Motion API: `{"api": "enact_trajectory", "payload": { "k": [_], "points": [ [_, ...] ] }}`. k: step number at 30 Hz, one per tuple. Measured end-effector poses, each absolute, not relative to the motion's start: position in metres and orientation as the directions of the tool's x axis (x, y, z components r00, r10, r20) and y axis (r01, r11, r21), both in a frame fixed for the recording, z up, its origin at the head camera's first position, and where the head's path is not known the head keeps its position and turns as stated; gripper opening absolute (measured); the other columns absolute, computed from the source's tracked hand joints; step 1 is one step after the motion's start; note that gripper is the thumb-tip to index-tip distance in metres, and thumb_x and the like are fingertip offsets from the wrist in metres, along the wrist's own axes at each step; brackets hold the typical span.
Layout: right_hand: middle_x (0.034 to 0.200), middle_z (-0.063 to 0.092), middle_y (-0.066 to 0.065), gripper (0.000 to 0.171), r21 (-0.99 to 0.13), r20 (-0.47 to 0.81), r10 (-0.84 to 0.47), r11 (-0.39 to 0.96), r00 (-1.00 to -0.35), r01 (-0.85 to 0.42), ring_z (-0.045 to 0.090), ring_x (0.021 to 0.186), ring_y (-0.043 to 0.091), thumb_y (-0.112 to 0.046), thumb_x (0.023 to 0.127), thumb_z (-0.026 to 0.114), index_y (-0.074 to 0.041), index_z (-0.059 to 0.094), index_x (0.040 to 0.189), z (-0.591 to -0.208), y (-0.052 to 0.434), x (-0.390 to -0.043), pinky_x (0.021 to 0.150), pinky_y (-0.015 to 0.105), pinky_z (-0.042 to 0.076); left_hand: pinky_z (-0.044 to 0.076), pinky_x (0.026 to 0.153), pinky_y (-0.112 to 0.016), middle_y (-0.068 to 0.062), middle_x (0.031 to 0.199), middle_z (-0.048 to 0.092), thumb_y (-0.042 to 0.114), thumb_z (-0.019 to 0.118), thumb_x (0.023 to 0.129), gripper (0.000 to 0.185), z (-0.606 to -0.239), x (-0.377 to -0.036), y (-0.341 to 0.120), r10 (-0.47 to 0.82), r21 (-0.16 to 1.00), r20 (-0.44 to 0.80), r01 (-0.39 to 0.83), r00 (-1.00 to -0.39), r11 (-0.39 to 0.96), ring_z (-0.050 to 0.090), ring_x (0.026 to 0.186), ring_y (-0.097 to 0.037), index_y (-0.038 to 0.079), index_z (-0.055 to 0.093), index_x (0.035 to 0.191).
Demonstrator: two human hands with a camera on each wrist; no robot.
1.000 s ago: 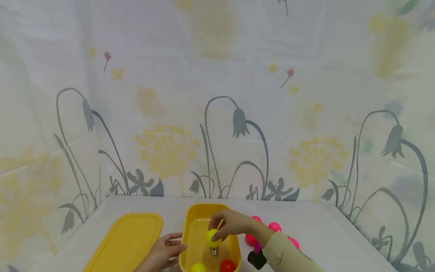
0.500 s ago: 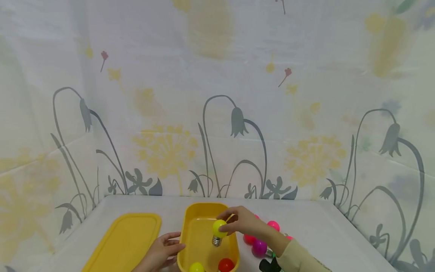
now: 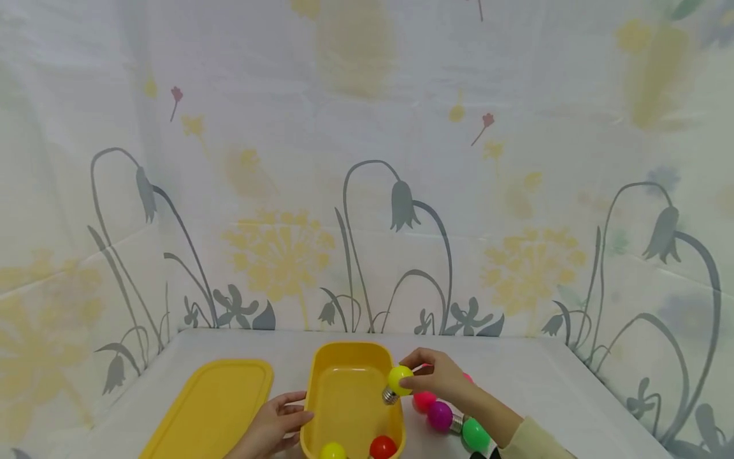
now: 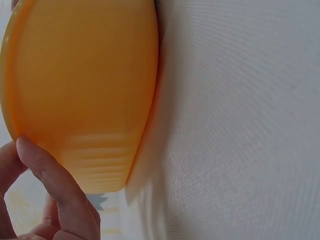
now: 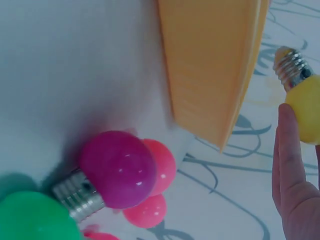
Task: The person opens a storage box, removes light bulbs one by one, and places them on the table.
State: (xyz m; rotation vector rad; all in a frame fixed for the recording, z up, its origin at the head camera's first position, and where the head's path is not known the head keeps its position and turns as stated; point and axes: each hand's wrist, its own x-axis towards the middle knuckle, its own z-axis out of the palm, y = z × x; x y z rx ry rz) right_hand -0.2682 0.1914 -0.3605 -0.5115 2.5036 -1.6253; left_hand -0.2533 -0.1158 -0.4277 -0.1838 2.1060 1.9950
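My right hand pinches a yellow light bulb by its globe, over the right rim of the yellow plastic box. The screw base tilts down and left in the head view; in the right wrist view a fingertip lies against the bulb. My left hand holds the box's left rim, thumb over the edge, a finger against the outer wall in the left wrist view. Inside the box, near the front, sit another yellow bulb and a red bulb.
Right of the box lie a purple bulb, a green bulb and several pink bulbs, partly hidden by my right arm. A yellow lid lies flat on the white table at left. A flower-patterned cloth hangs behind.
My right hand has lifted the yellow bulb from the box's middle and carried it right to the right rim, uncovering the purple and green bulbs. My left hand has stayed at the box.
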Motion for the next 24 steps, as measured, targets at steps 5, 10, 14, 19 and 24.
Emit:
{"api": "enact_trajectory", "payload": {
  "k": [5, 10, 14, 19, 24],
  "points": [
    [0.094, 0.062, 0.006, 0.039, -0.902, 0.072, -0.268, 0.394, -0.961, -0.178, 0.060, 0.084, 0.020, -0.026, 0.078, 0.075, -0.003, 0.060, 0.105, -0.366, 0.205, -0.267, 0.075, 0.035, 0.052, 0.051, 0.065, -0.028, -0.013, 0.096, 0.059, 0.018, 0.073, 0.081, 0.061, -0.428, -0.254, -0.116, 0.065, 0.967, -0.249, -0.244, -0.966, 0.070, 0.061, 0.074, -0.016, -0.008, 0.044, 0.128],
    [0.096, 0.062, 0.007, 0.041, -0.921, 0.073, -0.214, 0.360, -0.974, -0.149, 0.061, 0.085, 0.023, -0.028, 0.078, 0.075, -0.003, 0.059, 0.105, -0.373, 0.220, -0.264, 0.071, 0.032, 0.052, 0.051, 0.065, -0.028, -0.012, 0.096, 0.058, 0.017, 0.073, 0.081, 0.061, -0.429, -0.253, -0.115, 0.064, 0.970, -0.239, -0.234, -0.969, 0.069, 0.061, 0.074, -0.016, -0.009, 0.044, 0.128],
    [0.095, 0.062, 0.008, 0.040, -0.931, 0.078, -0.174, 0.340, -0.982, -0.134, 0.063, 0.083, 0.025, -0.027, 0.079, 0.075, -0.001, 0.058, 0.104, -0.377, 0.230, -0.262, 0.057, 0.025, 0.047, 0.051, 0.064, -0.028, -0.012, 0.095, 0.058, 0.019, 0.074, 0.080, 0.062, -0.429, -0.253, -0.116, 0.054, 0.969, -0.241, -0.237, -0.969, 0.070, 0.060, 0.074, -0.016, -0.008, 0.045, 0.128],
    [0.093, 0.063, 0.008, 0.038, -0.926, 0.071, -0.118, 0.361, -0.990, -0.109, 0.062, 0.078, 0.026, -0.024, 0.082, 0.072, 0.002, 0.057, 0.105, -0.379, 0.241, -0.258, 0.053, 0.028, 0.046, 0.051, 0.065, -0.028, -0.012, 0.096, 0.058, 0.019, 0.074, 0.081, 0.061, -0.429, -0.253, -0.116, 0.056, 0.969, -0.243, -0.239, -0.968, 0.069, 0.060, 0.074, -0.015, -0.008, 0.045, 0.127],
    [0.093, 0.062, 0.007, 0.039, -0.911, 0.045, 0.020, 0.411, -0.999, -0.033, 0.060, 0.075, 0.023, -0.025, 0.077, 0.076, 0.000, 0.058, 0.103, -0.382, 0.249, -0.254, 0.066, 0.037, 0.052, 0.051, 0.066, -0.029, -0.012, 0.096, 0.058, 0.018, 0.073, 0.081, 0.059, -0.430, -0.254, -0.115, 0.046, 0.964, -0.261, -0.258, -0.964, 0.071, 0.060, 0.075, -0.016, -0.007, 0.046, 0.127]
  ]
}}
